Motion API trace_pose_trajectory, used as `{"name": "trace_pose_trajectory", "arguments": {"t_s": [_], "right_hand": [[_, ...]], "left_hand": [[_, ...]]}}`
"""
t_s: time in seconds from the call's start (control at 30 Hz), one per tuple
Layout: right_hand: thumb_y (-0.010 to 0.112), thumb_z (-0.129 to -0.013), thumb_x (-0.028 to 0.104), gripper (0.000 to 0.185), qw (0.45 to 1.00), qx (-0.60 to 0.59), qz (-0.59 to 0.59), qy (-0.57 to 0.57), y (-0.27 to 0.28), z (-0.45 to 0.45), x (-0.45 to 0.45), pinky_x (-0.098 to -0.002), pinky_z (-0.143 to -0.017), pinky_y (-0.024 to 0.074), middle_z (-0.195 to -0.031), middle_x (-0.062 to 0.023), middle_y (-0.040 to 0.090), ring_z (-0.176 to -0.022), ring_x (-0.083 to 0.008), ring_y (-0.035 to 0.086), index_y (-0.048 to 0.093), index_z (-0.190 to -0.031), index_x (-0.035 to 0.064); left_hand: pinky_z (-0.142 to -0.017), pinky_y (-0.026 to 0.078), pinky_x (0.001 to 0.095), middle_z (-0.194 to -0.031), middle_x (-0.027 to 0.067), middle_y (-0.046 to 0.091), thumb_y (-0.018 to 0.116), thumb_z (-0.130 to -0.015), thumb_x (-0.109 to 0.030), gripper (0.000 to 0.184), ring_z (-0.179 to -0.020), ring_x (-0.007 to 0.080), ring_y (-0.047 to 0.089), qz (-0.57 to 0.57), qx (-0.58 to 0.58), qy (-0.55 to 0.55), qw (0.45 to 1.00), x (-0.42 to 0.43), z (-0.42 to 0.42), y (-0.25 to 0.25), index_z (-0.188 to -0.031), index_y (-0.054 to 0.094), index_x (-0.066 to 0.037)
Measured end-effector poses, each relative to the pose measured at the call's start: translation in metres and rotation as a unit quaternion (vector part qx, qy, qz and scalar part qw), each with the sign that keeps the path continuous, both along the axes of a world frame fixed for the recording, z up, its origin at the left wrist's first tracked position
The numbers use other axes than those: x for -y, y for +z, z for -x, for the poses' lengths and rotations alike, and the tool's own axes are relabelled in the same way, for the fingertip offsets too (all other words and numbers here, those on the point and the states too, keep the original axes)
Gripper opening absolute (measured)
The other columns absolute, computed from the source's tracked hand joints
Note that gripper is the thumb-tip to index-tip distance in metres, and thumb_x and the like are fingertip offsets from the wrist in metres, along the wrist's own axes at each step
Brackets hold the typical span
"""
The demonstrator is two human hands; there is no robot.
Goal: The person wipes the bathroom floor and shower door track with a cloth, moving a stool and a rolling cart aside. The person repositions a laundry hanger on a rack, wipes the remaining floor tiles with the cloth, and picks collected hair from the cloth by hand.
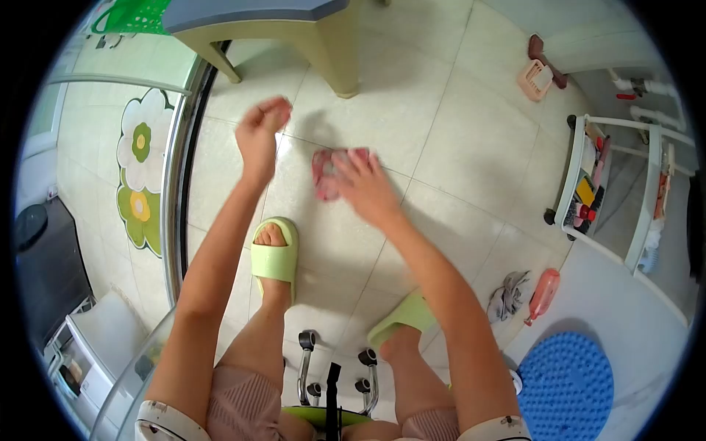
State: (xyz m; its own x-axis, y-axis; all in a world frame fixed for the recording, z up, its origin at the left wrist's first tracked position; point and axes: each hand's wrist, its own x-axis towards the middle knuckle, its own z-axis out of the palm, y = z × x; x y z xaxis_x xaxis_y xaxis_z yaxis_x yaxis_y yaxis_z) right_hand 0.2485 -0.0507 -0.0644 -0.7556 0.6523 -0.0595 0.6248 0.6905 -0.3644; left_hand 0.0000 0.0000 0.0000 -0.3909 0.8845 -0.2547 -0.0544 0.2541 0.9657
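Note:
My right hand [362,184] has its fingers spread over a small red and white patterned cloth-like piece [322,176]; motion blurs both, and whether the hand touches the piece is unclear. To the left and a little higher in the view, my left hand [262,134] is raised with its fingers curled together. Something reddish shows at its fingertips, too blurred to name. Pale floor tiles [382,140] lie beneath both hands.
Overhead stands a stool [337,51] with a grey top. A wheeled rack [581,176], a pink basket [535,81], a grey cloth [507,296], a pink bottle [543,295] and a blue mat [566,389] are right. My green slippers [274,259] are below.

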Motion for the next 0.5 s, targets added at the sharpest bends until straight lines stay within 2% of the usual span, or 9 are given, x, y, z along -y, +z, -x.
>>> {"name": "trace_pose_trajectory", "arguments": {"t_s": [0.03,0.07,0.1,0.2,0.3,0.33,0.37,0.43,0.5], "right_hand": [[0.054,-0.096,0.019,0.044,0.998,0.032,-0.056,0.006,0.002,-0.002,-0.023,-0.0612,-0.119,0.0238,-0.159,-0.0042,0.041,-0.148,-0.0297,0.034,0.059,-0.138,0.0325],[0.053,-0.096,0.017,0.044,0.996,0.042,-0.070,-0.040,0.002,-0.009,-0.046,-0.0601,-0.116,0.0271,-0.157,-0.0054,0.044,-0.145,-0.0306,0.038,0.059,-0.137,0.0309],[0.054,-0.095,0.017,0.045,0.987,0.082,-0.075,-0.117,0.009,-0.040,-0.057,-0.0587,-0.116,0.0266,-0.157,-0.0061,0.044,-0.144,-0.0323,0.039,0.059,-0.137,0.0294],[0.058,-0.096,0.017,0.053,0.935,0.023,-0.036,-0.351,-0.001,-0.056,-0.088,-0.0646,-0.117,0.0205,-0.164,-0.0090,0.031,-0.147,-0.0350,0.032,0.050,-0.146,0.0295],[0.063,-0.094,0.023,0.058,0.914,0.075,0.017,-0.399,0.011,-0.063,-0.091,-0.0680,-0.116,0.0180,-0.167,-0.0104,0.025,-0.148,-0.0404,0.028,0.046,-0.149,0.0324],[0.069,-0.090,0.030,0.071,0.908,0.121,0.015,-0.400,0.012,-0.057,-0.090,-0.0714,-0.115,0.0160,-0.167,-0.0167,0.021,-0.149,-0.0482,0.022,0.039,-0.154,0.0298],[0.071,-0.089,0.030,0.076,0.910,0.076,0.036,-0.407,0.013,-0.049,-0.087,-0.0708,-0.116,0.0160,-0.166,-0.0196,0.020,-0.149,-0.0498,0.021,0.036,-0.156,0.0273],[0.075,-0.085,0.030,0.086,0.904,-0.014,0.079,-0.419,0.034,-0.023,-0.078,-0.0696,-0.117,0.0160,-0.164,-0.0253,0.020,-0.148,-0.0530,0.019,0.030,-0.159,0.0223],[0.080,-0.081,0.030,0.099,0.916,-0.202,0.043,-0.343,0.035,0.004,-0.072,-0.0646,-0.119,0.0182,-0.160,-0.0298,0.024,-0.147,-0.0547,0.020,0.023,-0.160,0.0130]], "left_hand": [[-0.102,0.054,0.0419,-0.126,0.0222,0.062,0.056,-0.095,-0.002,0.032,-0.116,0.0308,0.065,-0.060,0.109,0.092,0.988,-0.014,-0.002,0.023,-0.125,0.056,0.011],[-0.102,0.055,0.0427,-0.125,0.0233,0.061,0.053,-0.096,-0.002,0.033,-0.116,0.0316,0.065,-0.099,0.158,0.108,0.977,-0.027,0.001,0.042,-0.126,0.053,0.012],[-0.105,0.052,0.0435,-0.129,0.0251,0.059,0.055,-0.098,-0.008,0.040,-0.120,0.0325,0.062,-0.122,0.240,0.114,0.956,-0.027,-0.010,0.043,-0.131,0.048,0.013],[-0.114,0.043,0.0472,-0.144,0.0306,0.041,0.064,-0.098,-0.025,0.065,-0.136,0.0371,0.047,-0.159,0.310,0.128,0.929,-0.051,0.012,0.101,-0.141,0.034,0.013],[-0.119,0.035,0.0501,-0.149,0.0311,0.032,0.068,-0.096,-0.037,0.083,-0.144,0.0401,0.035,-0.155,0.392,0.143,0.896,-0.068,0.010,0.131,-0.146,0.025,0.013],[-0.121,0.032,0.0509,-0.149,0.0310,0.032,0.068,-0.096,-0.040,0.088,-0.145,0.0413,0.033,-0.145,0.404,0.157,0.889,-0.073,0.006,0.139,-0.147,0.021,0.014],[-0.123,0.029,0.0518,-0.150,0.0309,0.031,0.068,-0.096,-0.044,0.094,-0.146,0.0424,0.032,-0.133,0.415,0.171,0.883,-0.077,0.004,0.144,-0.149,0.017,0.015],[-0.119,0.036,0.0506,-0.146,0.0274,0.036,0.070,-0.094,-0.049,0.094,-0.140,0.0393,0.039,-0.116,0.383,0.135,0.907,-0.082,0.008,0.136,-0.146,0.024,0.013],[-0.115,0.042,0.0497,-0.143,0.0252,0.040,0.070,-0.093,-0.053,0.092,-0.136,0.0372,0.044,-0.091,0.344,0.099,0.929,-0.078,0.003,0.138,-0.145,0.030,0.011]]}}
